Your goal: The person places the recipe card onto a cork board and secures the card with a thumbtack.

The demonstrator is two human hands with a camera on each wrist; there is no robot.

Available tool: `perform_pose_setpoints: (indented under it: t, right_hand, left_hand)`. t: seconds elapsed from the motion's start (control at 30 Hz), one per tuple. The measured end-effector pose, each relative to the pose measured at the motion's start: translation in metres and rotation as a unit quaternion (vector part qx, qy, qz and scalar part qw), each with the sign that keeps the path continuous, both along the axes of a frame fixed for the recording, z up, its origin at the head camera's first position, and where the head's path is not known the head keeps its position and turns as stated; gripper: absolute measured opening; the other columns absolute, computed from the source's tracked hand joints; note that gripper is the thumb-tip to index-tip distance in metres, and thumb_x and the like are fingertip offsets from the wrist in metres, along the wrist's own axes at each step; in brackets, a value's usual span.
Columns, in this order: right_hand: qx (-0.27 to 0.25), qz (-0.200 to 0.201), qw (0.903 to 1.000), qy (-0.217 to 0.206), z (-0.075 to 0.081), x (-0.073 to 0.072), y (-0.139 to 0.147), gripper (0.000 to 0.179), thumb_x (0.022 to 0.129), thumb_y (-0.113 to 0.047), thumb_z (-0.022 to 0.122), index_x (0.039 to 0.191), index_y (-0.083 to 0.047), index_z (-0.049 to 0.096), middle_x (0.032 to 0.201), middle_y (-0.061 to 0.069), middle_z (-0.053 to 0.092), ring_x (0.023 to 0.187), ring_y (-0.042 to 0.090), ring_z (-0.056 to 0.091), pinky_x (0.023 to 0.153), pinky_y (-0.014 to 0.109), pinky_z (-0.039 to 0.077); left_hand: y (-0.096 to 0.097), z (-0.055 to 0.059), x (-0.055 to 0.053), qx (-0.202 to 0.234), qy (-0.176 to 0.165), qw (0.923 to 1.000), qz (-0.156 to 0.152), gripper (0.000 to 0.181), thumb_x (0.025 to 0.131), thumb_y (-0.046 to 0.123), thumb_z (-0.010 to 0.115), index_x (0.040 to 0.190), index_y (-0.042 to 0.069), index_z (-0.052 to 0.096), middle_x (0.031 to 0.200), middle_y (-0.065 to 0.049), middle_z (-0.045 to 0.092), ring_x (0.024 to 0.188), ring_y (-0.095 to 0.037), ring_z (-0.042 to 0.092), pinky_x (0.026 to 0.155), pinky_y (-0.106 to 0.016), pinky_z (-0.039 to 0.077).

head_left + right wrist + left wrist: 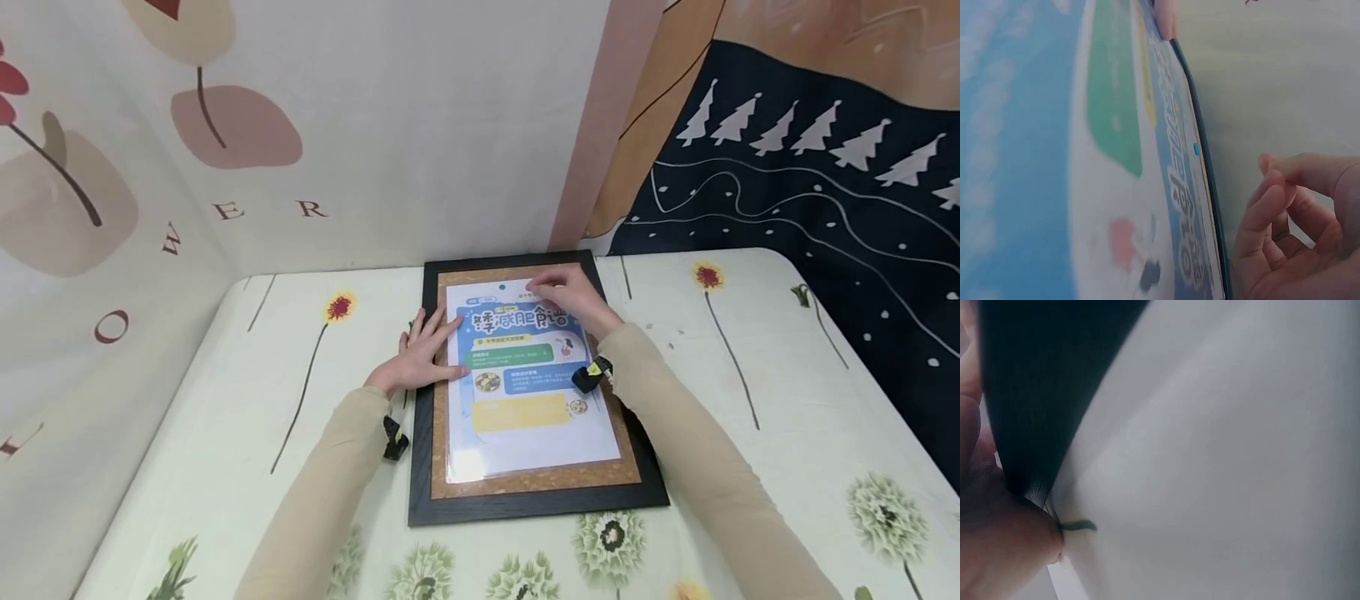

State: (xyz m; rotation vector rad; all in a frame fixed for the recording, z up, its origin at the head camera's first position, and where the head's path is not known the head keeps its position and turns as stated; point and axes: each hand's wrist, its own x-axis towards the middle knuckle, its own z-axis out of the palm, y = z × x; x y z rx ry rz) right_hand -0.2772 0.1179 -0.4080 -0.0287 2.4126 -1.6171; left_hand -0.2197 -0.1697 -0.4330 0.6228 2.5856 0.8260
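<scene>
A printed sheet point(517, 446) in a shiny clear cover lies on a cork board point(555, 481) with a black frame point(540, 502). At the sheet's top middle sits a small blue-green round piece point(502, 287), perhaps a pushpin head, also blue in the right wrist view. My left hand point(422, 357) rests across the frame's left side, fingers spread, with fingertips on the sheet's left edge. Over the sheet's upper right, my right hand point(573, 296) has its fingers curled and thumb and fingertips together; in the right wrist view nothing shows between them, though something tiny could be hidden.
A pale flower-print cloth point(345, 517) covers the table under the board. Behind stands a light printed curtain point(420, 150), and at the right hangs a dark cloth point(750, 183) with white trees. Black wrist cameras point(395, 439) are strapped to both sleeves.
</scene>
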Motion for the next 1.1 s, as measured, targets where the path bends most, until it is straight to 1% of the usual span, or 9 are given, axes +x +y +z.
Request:
perform_pose_setpoints:
  t: [0.1, 0.23, 0.37, 0.5, 0.67, 0.83, 0.9, 1.0, 1.1]
  right_hand:
    - [0.008, 0.001, 1.0000, -0.002, 0.000, 0.007, 0.007, 0.024, 0.096, -0.020, 0.061, 0.115, -0.007, 0.069, 0.115, 0.008, 0.060, 0.095, 0.025, 0.051, 0.081, 0.034, 0.039]
    - [0.005, 0.003, 1.0000, 0.001, 0.000, 0.016, 0.017, 0.024, 0.097, -0.018, 0.060, 0.115, -0.005, 0.068, 0.118, 0.010, 0.057, 0.096, 0.026, 0.050, 0.080, 0.034, 0.041]
    - [0.004, 0.011, 0.9999, -0.003, 0.000, 0.023, 0.027, 0.027, 0.096, -0.019, 0.061, 0.117, -0.004, 0.067, 0.120, 0.011, 0.058, 0.100, 0.025, 0.052, 0.085, 0.033, 0.045]
    - [0.014, 0.015, 0.9997, -0.015, 0.002, 0.032, 0.038, 0.030, 0.097, -0.020, 0.061, 0.120, -0.003, 0.065, 0.122, 0.014, 0.057, 0.103, 0.027, 0.051, 0.089, 0.036, 0.046]
    - [0.026, 0.016, 0.9992, -0.028, 0.001, 0.042, 0.056, 0.031, 0.098, -0.022, 0.059, 0.122, -0.002, 0.063, 0.123, 0.015, 0.057, 0.104, 0.028, 0.052, 0.089, 0.037, 0.044]
    - [0.027, 0.018, 0.9995, -0.006, 0.001, 0.051, 0.070, 0.032, 0.098, -0.022, 0.059, 0.121, 0.000, 0.063, 0.118, 0.016, 0.060, 0.096, 0.027, 0.054, 0.082, 0.032, 0.046]
    - [0.035, 0.016, 0.9993, 0.002, 0.001, 0.054, 0.077, 0.032, 0.098, -0.021, 0.058, 0.120, 0.001, 0.063, 0.115, 0.016, 0.061, 0.092, 0.027, 0.053, 0.078, 0.029, 0.046]
    - [0.047, 0.014, 0.9987, 0.012, 0.001, 0.059, 0.092, 0.032, 0.099, -0.022, 0.057, 0.119, 0.002, 0.063, 0.114, 0.017, 0.060, 0.090, 0.026, 0.053, 0.077, 0.025, 0.047]
    - [0.055, 0.008, 0.9983, 0.020, 0.000, 0.066, 0.110, 0.033, 0.099, -0.022, 0.056, 0.119, 0.003, 0.063, 0.117, 0.018, 0.060, 0.090, 0.024, 0.054, 0.076, 0.023, 0.048]
  left_hand:
    - [0.000, -0.001, 0.000, 0.003, 0.002, 1.0000, -0.003, 0.088, 0.090, 0.038, 0.067, 0.156, 0.012, 0.016, 0.160, -0.011, -0.012, 0.141, -0.036, -0.024, 0.104, -0.066, -0.010]
    - [0.002, 0.001, -0.001, 0.004, 0.004, 1.0000, -0.005, 0.087, 0.089, 0.037, 0.068, 0.156, 0.012, 0.017, 0.160, -0.011, -0.012, 0.141, -0.036, -0.022, 0.104, -0.067, -0.009]
    - [0.003, 0.001, -0.001, -0.002, 0.003, 1.0000, -0.005, 0.087, 0.089, 0.037, 0.068, 0.156, 0.013, 0.017, 0.160, -0.011, -0.011, 0.141, -0.036, -0.022, 0.105, -0.066, -0.009]
    - [0.006, 0.000, 0.000, 0.001, 0.006, 1.0000, 0.000, 0.087, 0.089, 0.036, 0.068, 0.156, 0.012, 0.018, 0.161, -0.011, -0.010, 0.141, -0.035, -0.022, 0.105, -0.066, -0.008]
    - [0.007, -0.004, 0.002, 0.016, 0.009, 0.9998, 0.008, 0.088, 0.088, 0.036, 0.069, 0.156, 0.012, 0.018, 0.161, -0.011, -0.009, 0.141, -0.035, -0.023, 0.105, -0.066, -0.010]
    - [0.003, -0.004, 0.001, 0.024, 0.008, 0.9996, 0.013, 0.088, 0.088, 0.035, 0.070, 0.155, 0.011, 0.019, 0.160, -0.012, -0.008, 0.141, -0.036, -0.023, 0.104, -0.066, -0.010]
    - [0.002, -0.002, 0.002, 0.025, 0.009, 0.9995, 0.015, 0.086, 0.088, 0.033, 0.070, 0.155, 0.010, 0.021, 0.160, -0.014, -0.008, 0.141, -0.038, -0.022, 0.105, -0.066, -0.008]
    - [0.001, 0.000, 0.005, 0.040, 0.004, 0.9991, 0.014, 0.082, 0.088, 0.027, 0.070, 0.153, 0.005, 0.026, 0.159, -0.018, -0.008, 0.141, -0.039, -0.019, 0.108, -0.065, -0.002]
    - [0.000, 0.003, 0.011, 0.052, -0.007, 0.9985, 0.015, 0.081, 0.087, 0.024, 0.072, 0.151, 0.003, 0.029, 0.158, -0.021, -0.010, 0.142, -0.039, -0.015, 0.109, -0.063, 0.010]
